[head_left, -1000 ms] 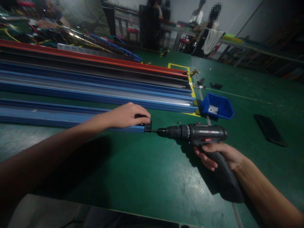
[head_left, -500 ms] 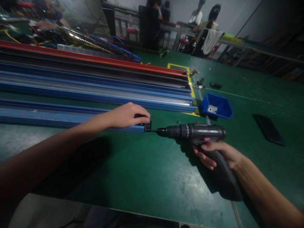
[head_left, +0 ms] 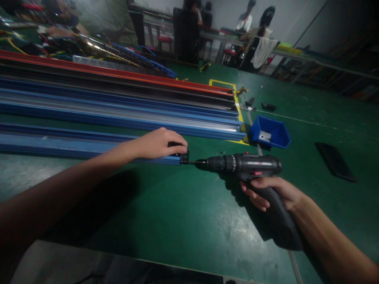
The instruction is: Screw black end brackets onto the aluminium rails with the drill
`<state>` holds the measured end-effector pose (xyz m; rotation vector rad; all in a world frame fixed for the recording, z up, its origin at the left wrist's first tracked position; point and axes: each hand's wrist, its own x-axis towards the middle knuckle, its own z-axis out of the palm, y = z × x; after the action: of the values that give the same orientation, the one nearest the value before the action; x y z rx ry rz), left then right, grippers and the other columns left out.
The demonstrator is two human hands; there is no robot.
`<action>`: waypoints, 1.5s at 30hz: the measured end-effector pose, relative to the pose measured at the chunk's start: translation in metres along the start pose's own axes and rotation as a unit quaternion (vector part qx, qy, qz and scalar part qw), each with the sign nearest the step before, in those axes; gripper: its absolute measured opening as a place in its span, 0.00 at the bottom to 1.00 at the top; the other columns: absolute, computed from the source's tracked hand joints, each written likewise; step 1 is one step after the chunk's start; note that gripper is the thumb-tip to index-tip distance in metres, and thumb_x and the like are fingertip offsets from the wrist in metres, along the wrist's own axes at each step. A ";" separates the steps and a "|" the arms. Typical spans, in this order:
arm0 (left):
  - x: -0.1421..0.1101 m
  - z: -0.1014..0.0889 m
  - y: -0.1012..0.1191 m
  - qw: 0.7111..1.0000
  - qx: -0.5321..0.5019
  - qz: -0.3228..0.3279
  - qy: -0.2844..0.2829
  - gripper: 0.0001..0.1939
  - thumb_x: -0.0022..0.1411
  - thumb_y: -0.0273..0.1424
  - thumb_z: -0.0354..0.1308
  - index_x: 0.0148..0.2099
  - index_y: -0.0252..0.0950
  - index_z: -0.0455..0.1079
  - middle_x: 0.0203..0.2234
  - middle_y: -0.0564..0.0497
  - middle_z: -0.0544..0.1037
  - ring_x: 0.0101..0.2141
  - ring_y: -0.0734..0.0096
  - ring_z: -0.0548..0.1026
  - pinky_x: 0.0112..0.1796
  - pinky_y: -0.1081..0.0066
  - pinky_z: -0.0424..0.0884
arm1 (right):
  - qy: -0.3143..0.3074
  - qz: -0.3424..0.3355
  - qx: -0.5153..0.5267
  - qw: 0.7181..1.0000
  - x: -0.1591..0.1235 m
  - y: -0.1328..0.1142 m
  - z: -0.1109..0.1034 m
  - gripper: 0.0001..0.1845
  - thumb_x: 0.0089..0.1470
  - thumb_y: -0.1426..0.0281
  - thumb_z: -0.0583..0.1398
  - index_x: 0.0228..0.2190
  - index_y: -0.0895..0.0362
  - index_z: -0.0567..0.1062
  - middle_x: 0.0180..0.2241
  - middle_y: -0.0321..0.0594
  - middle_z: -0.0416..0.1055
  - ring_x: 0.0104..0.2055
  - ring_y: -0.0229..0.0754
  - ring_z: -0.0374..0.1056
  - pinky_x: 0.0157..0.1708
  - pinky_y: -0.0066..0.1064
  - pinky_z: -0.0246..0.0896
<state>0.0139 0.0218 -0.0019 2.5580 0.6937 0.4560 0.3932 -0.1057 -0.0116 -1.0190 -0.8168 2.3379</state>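
A cordless drill point(head_left: 251, 163) is gripped by my right hand point(head_left: 275, 191), its body level and its bit pointing left. The tip of the bit meets a small black end piece point(head_left: 185, 157) at the right end of a long blue metal profile point(head_left: 89, 146). My left hand point(head_left: 160, 144) is closed over that end, thumb and fingers on the black piece and the profile. Part of the black piece is hidden beneath the fingers. A tiny screw point(head_left: 222, 152) lies on the green table just above the drill's chuck.
Behind lie several blue profiles point(head_left: 177, 124), black ones and a red profile point(head_left: 118, 71), ending near yellow tape point(head_left: 242, 116). A blue bin point(head_left: 278, 136) holds a metal plate. A dark flat object point(head_left: 334, 161) rests at right. Tangled wires and people are farther back.
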 end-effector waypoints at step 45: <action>0.000 0.000 0.002 1.000 0.014 -0.005 -0.005 0.17 0.72 0.41 0.51 0.46 0.40 0.79 0.43 0.53 0.83 0.44 0.70 0.79 0.48 0.74 0.69 | -0.014 -0.006 0.008 1.000 -0.001 0.003 -0.006 0.12 0.59 0.70 0.63 0.40 0.67 0.80 0.28 0.39 0.73 0.18 0.29 0.66 0.22 0.24 0.70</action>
<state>0.0145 0.0202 -0.0005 2.5799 0.7149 0.4326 0.3977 -0.1061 -0.0167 -0.9738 -0.8112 2.3490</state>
